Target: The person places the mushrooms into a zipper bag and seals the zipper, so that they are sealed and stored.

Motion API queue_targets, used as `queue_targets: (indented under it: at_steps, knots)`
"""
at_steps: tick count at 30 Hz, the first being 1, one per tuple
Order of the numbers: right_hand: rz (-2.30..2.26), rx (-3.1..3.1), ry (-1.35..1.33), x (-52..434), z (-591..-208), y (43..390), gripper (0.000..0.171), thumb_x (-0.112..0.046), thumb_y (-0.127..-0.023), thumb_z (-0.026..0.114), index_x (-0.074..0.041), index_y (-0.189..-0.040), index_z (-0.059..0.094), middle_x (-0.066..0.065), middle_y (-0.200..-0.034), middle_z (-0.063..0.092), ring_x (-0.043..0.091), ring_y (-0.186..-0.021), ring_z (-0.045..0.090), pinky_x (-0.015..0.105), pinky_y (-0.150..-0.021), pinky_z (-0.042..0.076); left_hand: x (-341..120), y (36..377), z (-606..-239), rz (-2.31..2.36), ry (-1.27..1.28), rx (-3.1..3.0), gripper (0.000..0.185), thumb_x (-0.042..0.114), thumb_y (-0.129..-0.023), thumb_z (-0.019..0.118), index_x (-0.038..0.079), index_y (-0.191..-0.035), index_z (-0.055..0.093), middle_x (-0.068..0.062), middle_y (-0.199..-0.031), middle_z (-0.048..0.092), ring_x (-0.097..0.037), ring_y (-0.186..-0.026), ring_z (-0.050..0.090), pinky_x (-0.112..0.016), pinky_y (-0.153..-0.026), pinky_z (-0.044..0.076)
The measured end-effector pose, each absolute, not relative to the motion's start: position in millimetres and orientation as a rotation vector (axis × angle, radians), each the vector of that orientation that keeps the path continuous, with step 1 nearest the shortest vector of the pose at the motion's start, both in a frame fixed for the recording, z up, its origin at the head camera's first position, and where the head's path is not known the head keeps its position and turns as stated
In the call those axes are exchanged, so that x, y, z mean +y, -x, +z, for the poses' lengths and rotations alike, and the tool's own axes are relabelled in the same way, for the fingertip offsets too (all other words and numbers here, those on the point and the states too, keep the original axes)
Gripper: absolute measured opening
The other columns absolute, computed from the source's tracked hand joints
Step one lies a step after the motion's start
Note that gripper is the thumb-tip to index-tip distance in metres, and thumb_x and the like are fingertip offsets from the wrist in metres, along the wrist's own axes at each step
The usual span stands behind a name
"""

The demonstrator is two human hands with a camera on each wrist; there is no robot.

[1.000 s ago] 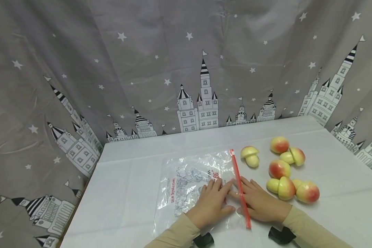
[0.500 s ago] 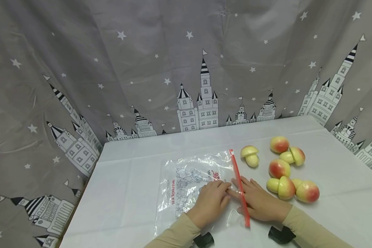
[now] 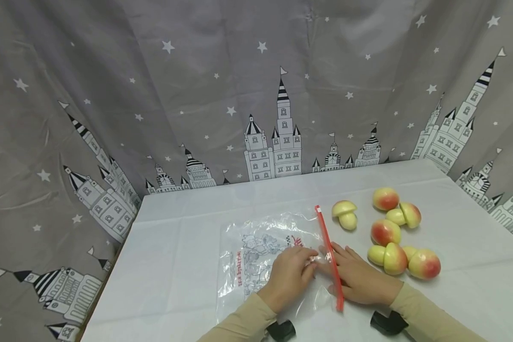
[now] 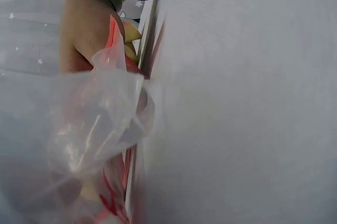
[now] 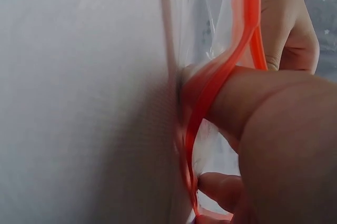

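Observation:
A clear zip bag (image 3: pixel 273 228) with a red zip edge (image 3: pixel 327 247) and printed drawings lies flat on the table. My left hand (image 3: pixel 288 275) is over the bag, fingers bent and thumb close to the index finger, gripping the upper film. Lifted film (image 4: pixel 100 124) shows in the left wrist view. My right hand (image 3: pixel 361 278) lies at the red edge, fingers mostly straight. Some fingers reach past the edge and show through the plastic. In the right wrist view, my right thumb (image 5: pixel 231 100) passes behind the front red strip (image 5: pixel 210 87), with the other strip further back.
Several yellow-and-red toy mushrooms (image 3: pixel 395 259) lie right of the bag, and a single mushroom (image 3: pixel 345 214) sits just beyond the red edge. A white cloth covers the table (image 3: pixel 166 266). A grey curtain (image 3: pixel 222 85) with castles hangs behind.
My left hand's spread fingers have bent together, with the thumb drawn up to the index finger. The bag's red edge has shifted slightly left at its near end. My right hand is nearly still.

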State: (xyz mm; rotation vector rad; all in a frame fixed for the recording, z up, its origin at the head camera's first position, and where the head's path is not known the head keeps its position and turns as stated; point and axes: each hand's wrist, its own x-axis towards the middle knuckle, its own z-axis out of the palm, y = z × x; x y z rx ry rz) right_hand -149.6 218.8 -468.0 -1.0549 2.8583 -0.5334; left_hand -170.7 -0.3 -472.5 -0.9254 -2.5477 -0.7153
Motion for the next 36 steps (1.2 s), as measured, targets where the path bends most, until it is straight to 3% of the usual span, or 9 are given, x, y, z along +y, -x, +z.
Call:
queue_targets:
  at_steps: [11,20,36]
  knots:
    - [-0.534,2.872,1.085,219,-467,149,0.053,-0.036,-0.095,0.066,-0.025,-0.146,0.057,0.024,-0.152,0.050,0.055,-0.144,0.037,0.076,-0.107,0.034,-3,175,-461,-0.768,0.980,-2.343,0.028,0.002,-0.075,0.077,0.016,-0.099,0.077,0.002,-0.087,0.072,-0.015,-0.077,0.063,-0.029,-0.072,0.049]
    - [-0.575,2.870,1.005,218,-468,148,0.054,-0.033,-0.094,0.067,-0.025,-0.146,0.057,0.024,-0.155,0.046,0.055,-0.146,0.034,0.074,-0.110,0.033,-1,180,-477,-0.888,0.927,-2.243,0.027,0.002,-0.074,0.075,0.010,-0.100,0.077,-0.001,-0.088,0.068,-0.016,-0.083,0.060,-0.028,-0.076,0.051]
    - [-0.596,2.896,1.039,219,-471,150,0.054,-0.033,-0.093,0.068,-0.020,-0.145,0.059,0.027,-0.153,0.047,0.056,-0.145,0.035,0.074,-0.109,0.034,0,185,-492,-1.022,0.883,-2.136,0.028,0.001,-0.071,0.074,0.011,-0.097,0.078,-0.001,-0.088,0.068,-0.018,-0.085,0.061,-0.030,-0.082,0.050]
